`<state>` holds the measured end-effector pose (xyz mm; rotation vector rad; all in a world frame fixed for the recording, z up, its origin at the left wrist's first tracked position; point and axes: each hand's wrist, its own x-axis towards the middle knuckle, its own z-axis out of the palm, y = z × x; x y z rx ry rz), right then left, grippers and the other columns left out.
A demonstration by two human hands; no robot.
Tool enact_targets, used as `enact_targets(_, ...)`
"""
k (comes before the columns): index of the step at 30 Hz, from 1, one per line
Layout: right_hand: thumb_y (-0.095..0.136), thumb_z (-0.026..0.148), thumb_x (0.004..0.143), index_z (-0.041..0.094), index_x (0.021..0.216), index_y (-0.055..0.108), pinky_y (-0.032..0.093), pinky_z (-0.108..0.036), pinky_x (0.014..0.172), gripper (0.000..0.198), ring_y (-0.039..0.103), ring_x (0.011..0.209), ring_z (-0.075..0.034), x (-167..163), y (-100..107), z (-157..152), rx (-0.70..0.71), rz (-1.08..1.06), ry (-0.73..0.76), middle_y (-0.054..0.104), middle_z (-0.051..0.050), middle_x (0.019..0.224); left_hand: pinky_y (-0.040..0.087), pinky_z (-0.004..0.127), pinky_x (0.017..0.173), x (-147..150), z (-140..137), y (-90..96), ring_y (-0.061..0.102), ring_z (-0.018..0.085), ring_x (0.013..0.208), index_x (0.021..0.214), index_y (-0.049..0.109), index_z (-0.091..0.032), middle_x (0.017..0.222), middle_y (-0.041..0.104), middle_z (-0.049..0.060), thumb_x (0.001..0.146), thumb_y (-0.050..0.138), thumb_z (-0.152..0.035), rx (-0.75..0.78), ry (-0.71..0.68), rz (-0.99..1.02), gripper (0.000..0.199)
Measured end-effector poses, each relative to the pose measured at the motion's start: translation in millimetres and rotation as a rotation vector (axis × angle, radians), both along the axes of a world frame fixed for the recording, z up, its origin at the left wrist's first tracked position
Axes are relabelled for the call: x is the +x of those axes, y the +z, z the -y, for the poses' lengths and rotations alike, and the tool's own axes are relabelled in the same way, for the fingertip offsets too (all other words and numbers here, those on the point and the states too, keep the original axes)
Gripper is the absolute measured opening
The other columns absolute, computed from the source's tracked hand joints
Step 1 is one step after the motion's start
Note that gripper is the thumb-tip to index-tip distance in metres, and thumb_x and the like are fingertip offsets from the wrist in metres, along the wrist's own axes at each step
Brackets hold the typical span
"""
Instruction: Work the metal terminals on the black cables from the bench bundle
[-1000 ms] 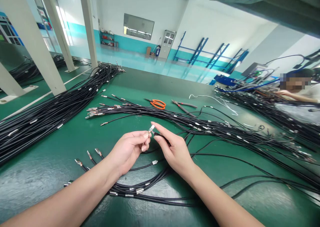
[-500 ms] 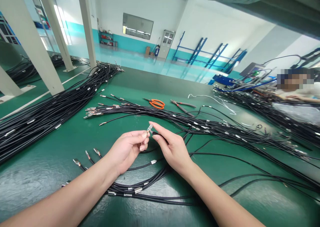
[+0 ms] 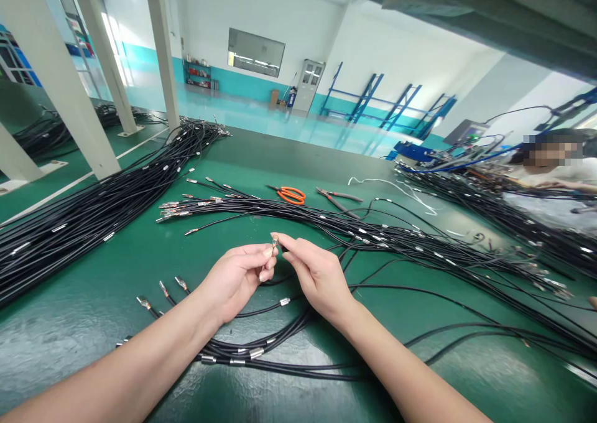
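Near the middle of the table, my left hand (image 3: 245, 280) pinches a small metal cable terminal (image 3: 275, 241) between thumb and forefinger. My right hand (image 3: 321, 274) meets it from the right, its forefinger tip against the terminal. Between the right thumb and forefinger a short dark stretch shows, which looks like black cable (image 3: 280, 246); most of it is hidden by the fingers. Below the hands lie several black cables (image 3: 280, 336) with metal sleeves, and terminals (image 3: 181, 283) with bare copper at their ends.
Beyond the hands, a black cable bundle (image 3: 261, 204) crosses the green table (image 3: 224, 168). Orange-handled scissors (image 3: 291, 195) and pliers (image 3: 338, 200) lie behind it. A thick cable bundle (image 3: 121, 199) runs along the left, beside metal posts (image 3: 161, 50). Another person (image 3: 555, 168) sits at far right.
The terminal has turned and now shows less of its length above my left fingers. My right fingertips have shifted slightly left, closer to the left hand.
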<state>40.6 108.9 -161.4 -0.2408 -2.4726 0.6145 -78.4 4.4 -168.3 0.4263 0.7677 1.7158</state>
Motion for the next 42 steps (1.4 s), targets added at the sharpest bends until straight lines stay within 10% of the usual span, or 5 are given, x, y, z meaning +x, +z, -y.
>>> enact_targets(13,0.050,0.029,0.082,0.018,0.110,0.055,0.040,-0.021,0.052,0.030,0.046,0.055,-0.011,1,12,9,-0.210,-0.039,-0.157,0.056,-0.001,0.073,0.026,0.022,0.052,3,-1,-2.3,0.035,0.007,0.053,0.071,0.063,-0.008,0.062,0.047,0.001,0.073,0.059,-0.013,0.019,0.011,-0.106,0.007)
enact_targets(19,0.048,0.029,0.082,0.017,0.062,0.049,0.033,-0.021,0.054,0.023,0.038,0.057,-0.010,-3,25,16,-0.408,-0.047,-0.192,0.041,0.002,0.058,0.027,0.023,0.053,12,3,2.9,0.036,0.008,0.052,0.072,0.063,-0.010,0.056,0.047,-0.001,0.074,0.058,-0.017,-0.022,0.021,-0.319,0.009)
enact_targets(42,0.045,0.026,0.081,0.016,0.057,0.044,0.028,-0.023,0.055,0.025,0.033,0.057,-0.009,1,27,8,-0.696,0.035,-0.033,0.039,0.004,0.058,0.031,0.025,0.064,13,3,7.6,0.042,0.011,0.063,0.063,0.062,-0.013,0.060,0.051,-0.001,0.075,0.060,-0.023,-0.052,0.045,-0.543,0.015)
